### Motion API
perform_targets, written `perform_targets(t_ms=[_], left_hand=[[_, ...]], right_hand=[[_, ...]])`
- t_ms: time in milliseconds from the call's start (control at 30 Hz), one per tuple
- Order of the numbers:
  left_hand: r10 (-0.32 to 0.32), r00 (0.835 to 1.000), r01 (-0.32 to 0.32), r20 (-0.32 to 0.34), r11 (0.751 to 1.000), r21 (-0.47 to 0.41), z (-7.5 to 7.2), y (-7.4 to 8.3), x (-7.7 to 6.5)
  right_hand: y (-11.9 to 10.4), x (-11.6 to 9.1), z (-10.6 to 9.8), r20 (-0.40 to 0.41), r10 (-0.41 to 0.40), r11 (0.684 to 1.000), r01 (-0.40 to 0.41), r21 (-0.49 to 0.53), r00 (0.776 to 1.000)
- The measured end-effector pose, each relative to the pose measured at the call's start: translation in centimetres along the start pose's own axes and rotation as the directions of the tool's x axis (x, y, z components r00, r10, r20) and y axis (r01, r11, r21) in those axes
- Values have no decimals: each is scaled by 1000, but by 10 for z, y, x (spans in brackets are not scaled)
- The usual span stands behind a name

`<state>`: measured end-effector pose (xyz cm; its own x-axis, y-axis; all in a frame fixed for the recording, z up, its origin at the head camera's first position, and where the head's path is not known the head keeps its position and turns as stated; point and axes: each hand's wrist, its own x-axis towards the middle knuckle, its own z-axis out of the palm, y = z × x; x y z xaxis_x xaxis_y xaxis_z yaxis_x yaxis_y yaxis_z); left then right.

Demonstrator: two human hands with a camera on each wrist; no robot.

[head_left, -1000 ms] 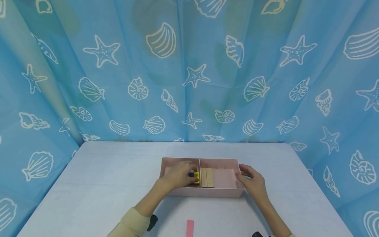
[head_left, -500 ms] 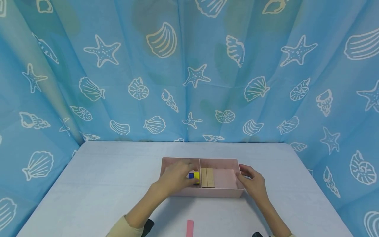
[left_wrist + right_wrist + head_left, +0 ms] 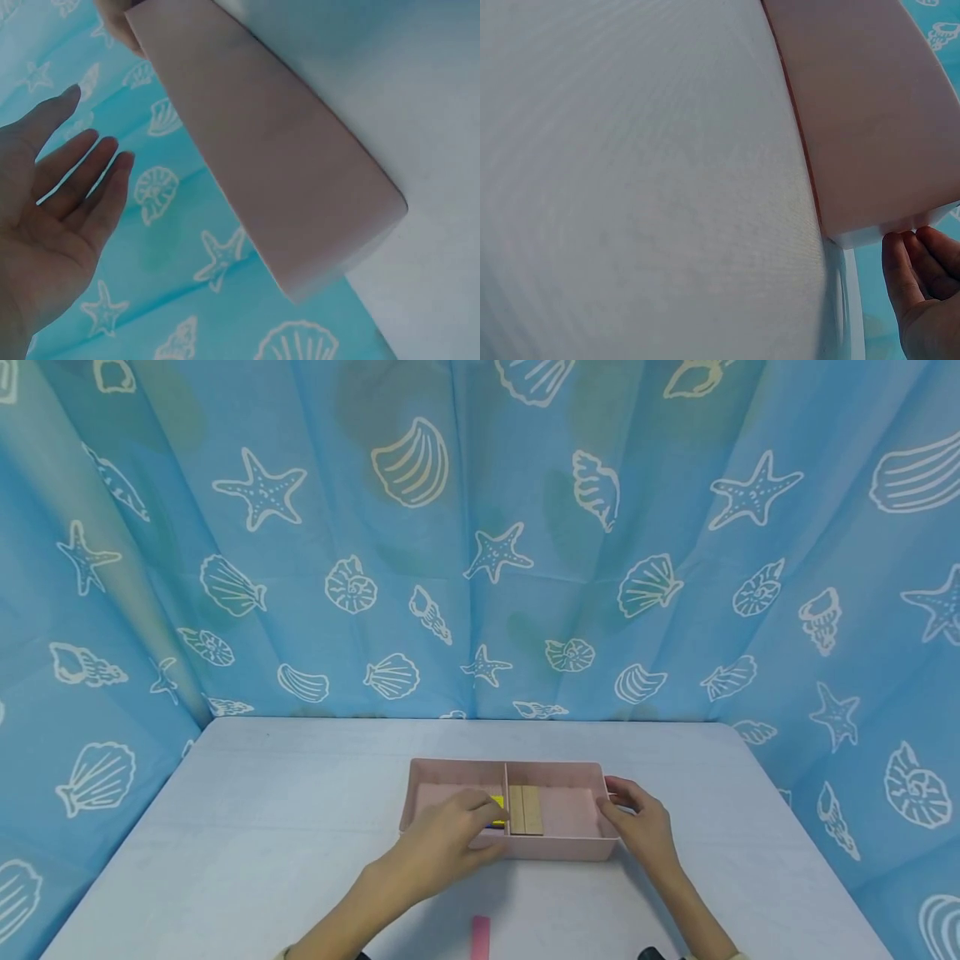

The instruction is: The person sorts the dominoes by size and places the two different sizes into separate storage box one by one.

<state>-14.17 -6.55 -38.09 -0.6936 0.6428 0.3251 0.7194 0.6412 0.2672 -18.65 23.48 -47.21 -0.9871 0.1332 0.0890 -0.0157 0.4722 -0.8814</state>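
A pink two-compartment box (image 3: 558, 848) lies lengthwise on the white table. My left hand (image 3: 438, 843) is over the front wall of its left compartment, fingers loosely extended and thumb apart; in the left wrist view its palm holds nothing. Just past those fingers a small yellow item (image 3: 497, 811) shows against the divider (image 3: 506, 777), with a bit of dark blue below it, partly hidden by the hand. My right hand (image 3: 643, 820) holds the box's right end, thumb at the inner side of the rim. In the right wrist view its fingertips (image 3: 919, 234) touch the end wall.
Two light wooden strips (image 3: 526, 810) lie side by side in the right compartment, along the divider. A pink strip (image 3: 481, 937) is on the table in front of the box. A blue curtain (image 3: 465, 568) with shell prints stands behind and around the table.
My left hand has let go of the blue and yellow item beside the divider and drawn back toward me, over the front wall. My right hand has stayed at the box's end.
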Motion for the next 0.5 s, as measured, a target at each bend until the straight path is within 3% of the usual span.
perform_targets(t_ms=[100, 233, 400, 500], left_hand=[[-6, 1000, 6, -4, 1000, -3, 0, 5, -9], [-25, 997, 29, 78, 999, -46, 5, 13, -20], [32, 991, -18, 133, 995, -102, 20, 17, -33], [37, 985, -23, 170, 997, -79, 31, 18, -42]], right_hand=[[-1, 0, 0, 3, 2, 1000, -2, 7, 1000], [-2, -1, -1, 6, 8, 1000, -8, 4, 1000], [-4, -2, -1, 5, 8, 1000, -8, 6, 1000], [-4, -2, 0, 4, 7, 1000, -7, 7, 1000]])
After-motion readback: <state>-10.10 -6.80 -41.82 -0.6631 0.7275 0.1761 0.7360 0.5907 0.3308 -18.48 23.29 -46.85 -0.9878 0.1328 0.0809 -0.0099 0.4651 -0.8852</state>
